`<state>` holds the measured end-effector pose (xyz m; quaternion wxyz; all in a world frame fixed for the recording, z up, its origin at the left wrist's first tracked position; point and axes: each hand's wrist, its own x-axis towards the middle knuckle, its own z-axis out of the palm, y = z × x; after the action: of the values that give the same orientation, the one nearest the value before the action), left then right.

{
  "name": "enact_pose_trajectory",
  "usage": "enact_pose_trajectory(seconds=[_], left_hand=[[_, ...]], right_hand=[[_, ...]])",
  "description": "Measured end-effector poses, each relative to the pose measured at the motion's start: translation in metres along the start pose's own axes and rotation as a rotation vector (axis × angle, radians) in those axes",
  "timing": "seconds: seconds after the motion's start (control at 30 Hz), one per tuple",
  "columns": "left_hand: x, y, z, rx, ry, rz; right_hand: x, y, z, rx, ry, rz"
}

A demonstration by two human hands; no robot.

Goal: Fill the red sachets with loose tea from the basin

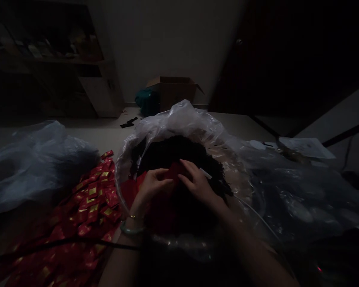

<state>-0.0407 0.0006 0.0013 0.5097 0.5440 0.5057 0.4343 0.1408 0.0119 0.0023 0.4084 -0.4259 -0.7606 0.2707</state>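
My left hand (pixel 153 184) and my right hand (pixel 197 181) meet over a small red packet (pixel 174 172), and both pinch it with closed fingers. A thin white strip (pixel 206 173) sticks out from the right hand's fingers. Under the hands lies a dark, crumbly heap (pixel 179 153) inside an open clear plastic bag (pixel 182 119). A pale green bangle (pixel 131 229) and a thin gold bracelet circle my left wrist. The room is very dim.
A pile of red and gold packets (pixel 89 203) spreads over the table at the left. A crumpled plastic bag (pixel 32 159) lies at far left, more plastic (pixel 302 187) at right. A cardboard box (pixel 175 91) and a teal bag (pixel 146 101) stand on the floor behind.
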Motion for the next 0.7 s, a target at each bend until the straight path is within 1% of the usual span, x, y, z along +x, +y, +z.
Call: enact_pose_trajectory(seconds=[0.07, 0.13, 0.2, 0.27, 0.33, 0.37, 0.47, 0.53, 0.6, 0.63, 0.7], left_hand=[[-0.001, 0.000, 0.010, -0.018, 0.008, 0.048], [0.001, -0.002, 0.017, -0.026, 0.051, 0.097], [0.003, -0.007, 0.023, -0.048, 0.090, 0.118], [0.005, -0.010, 0.028, -0.068, 0.108, 0.124], [0.005, -0.012, 0.030, -0.068, 0.113, 0.123], [0.004, -0.012, 0.031, -0.062, 0.113, 0.123], [0.001, -0.009, 0.033, -0.050, 0.073, 0.124], [-0.001, -0.006, 0.033, -0.097, -0.007, 0.108], [-0.002, -0.003, 0.032, -0.171, -0.071, 0.009], [-0.002, -0.002, 0.031, -0.191, -0.077, -0.038], [-0.002, -0.001, 0.029, -0.188, -0.083, -0.093]], right_hand=[[0.000, 0.002, 0.004, -0.099, 0.026, -0.077], [-0.001, 0.003, 0.006, -0.188, 0.078, -0.138], [-0.002, 0.004, 0.007, -0.268, 0.144, -0.190], [-0.002, 0.002, 0.006, -0.337, 0.214, -0.213], [-0.003, -0.001, 0.004, -0.385, 0.239, -0.209], [-0.003, -0.003, 0.003, -0.398, 0.220, -0.212], [-0.002, -0.006, -0.005, -0.414, 0.101, -0.253], [-0.002, -0.006, -0.013, -0.418, 0.061, -0.265], [-0.002, -0.005, -0.020, -0.401, 0.040, -0.259], [-0.002, -0.005, -0.023, -0.382, 0.024, -0.260], [-0.003, -0.005, -0.027, -0.337, -0.047, -0.258]])
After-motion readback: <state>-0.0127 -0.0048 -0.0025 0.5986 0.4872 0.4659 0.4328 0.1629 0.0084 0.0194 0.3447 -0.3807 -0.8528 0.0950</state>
